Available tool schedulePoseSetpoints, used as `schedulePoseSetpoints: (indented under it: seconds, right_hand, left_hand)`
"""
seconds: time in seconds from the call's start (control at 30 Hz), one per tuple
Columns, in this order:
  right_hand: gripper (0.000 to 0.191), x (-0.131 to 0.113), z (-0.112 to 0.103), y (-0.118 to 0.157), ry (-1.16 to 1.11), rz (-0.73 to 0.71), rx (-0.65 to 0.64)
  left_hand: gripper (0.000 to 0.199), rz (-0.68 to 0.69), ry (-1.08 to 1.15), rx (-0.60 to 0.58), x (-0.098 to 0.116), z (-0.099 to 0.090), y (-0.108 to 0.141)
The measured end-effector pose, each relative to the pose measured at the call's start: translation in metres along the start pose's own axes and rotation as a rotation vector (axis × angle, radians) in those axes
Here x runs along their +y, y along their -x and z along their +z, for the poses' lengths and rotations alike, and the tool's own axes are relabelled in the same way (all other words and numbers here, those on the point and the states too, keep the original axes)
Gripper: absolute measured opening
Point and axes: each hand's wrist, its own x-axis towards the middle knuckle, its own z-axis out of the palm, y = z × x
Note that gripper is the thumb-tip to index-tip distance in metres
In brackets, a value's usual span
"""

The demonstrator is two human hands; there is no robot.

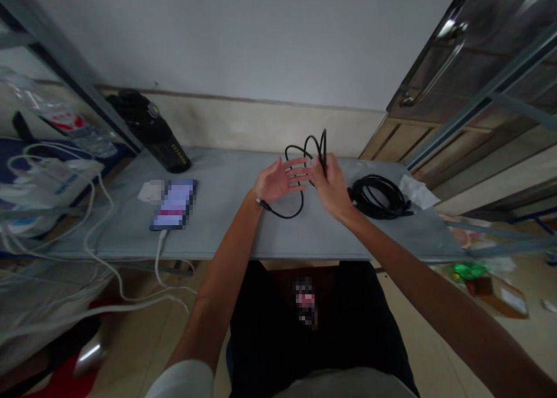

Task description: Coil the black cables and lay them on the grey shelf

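Above the middle of the grey table (217,235), my right hand (331,186) is closed around loops of a thin black cable (324,145). Just left of it, my left hand (281,180) is open, palm up, with its fingers spread toward my right hand. One loop of the cable passes behind the left fingers, and its free end with a connector (263,203) hangs by my left wrist. To the right, a second black cable (378,196) lies coiled on the table.
A phone (175,203) with a white charging cable lies at the left, near a black bottle (159,134). Crumpled white tissue (418,192) is beside the coil. Metal posts frame both table ends; a wall stands behind. A clear plastic bottle (82,128) is at the far left.
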Motion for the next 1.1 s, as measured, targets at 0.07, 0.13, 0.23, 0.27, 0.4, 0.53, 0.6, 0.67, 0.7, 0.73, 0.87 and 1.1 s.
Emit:
schedulePoseSetpoints:
  seconds: [0.07, 0.13, 0.23, 0.27, 0.4, 0.53, 0.6, 0.67, 0.7, 0.73, 0.87, 1.1]
  right_hand:
    - [0.058, 0.017, 0.017, 0.013, 0.058, 0.040, -0.008]
    - [0.057, 0.028, 0.029, 0.025, 0.083, 0.050, -0.134]
    - [0.058, 0.035, 0.041, 0.040, 0.170, 0.006, -0.404]
    - [0.056, 0.037, 0.043, 0.043, 0.223, -0.011, -0.479]
    - [0.031, 0.040, 0.051, 0.049, 0.410, -0.057, -0.620]
    - [0.026, 0.047, 0.054, 0.046, 0.428, -0.089, -0.533]
    - [0.029, 0.053, 0.055, 0.043, 0.418, -0.090, -0.482]
    - [0.034, 0.060, 0.055, 0.040, 0.403, -0.092, -0.448]
    - [0.039, 0.063, 0.055, 0.038, 0.390, -0.093, -0.433]
    - [0.044, 0.065, 0.055, 0.036, 0.369, -0.090, -0.417]
    - [0.057, 0.068, 0.056, 0.025, 0.216, -0.046, -0.281]
    - [0.069, 0.072, 0.064, -0.003, 0.066, 0.000, -0.077]
  left_hand:
    - [0.067, 0.019, 0.000, 0.061, 0.001, 0.000, 0.000]
    - [0.061, 0.028, 0.000, 0.132, 0.001, -0.001, -0.001]
    - [0.055, 0.013, 0.006, 0.202, -0.001, -0.004, -0.005]
    - [0.053, 0.000, 0.006, 0.204, -0.001, -0.005, -0.005]
    - [0.048, -0.044, 0.011, 0.279, -0.001, -0.005, -0.007]
    - [0.046, 0.034, 0.046, 0.527, 0.003, -0.001, -0.008]
    - [0.052, 0.068, 0.074, 0.556, 0.004, -0.001, -0.009]
    - [0.063, 0.052, 0.107, 0.501, 0.006, -0.002, -0.009]
    - [0.071, 0.038, 0.122, 0.459, 0.007, -0.003, -0.008]
    - [0.079, 0.027, 0.133, 0.417, 0.007, -0.004, -0.007]
    - [0.096, 0.024, 0.112, 0.330, 0.010, -0.009, -0.006]
    - [0.040, 0.059, -0.022, 0.322, -0.002, -0.014, -0.014]
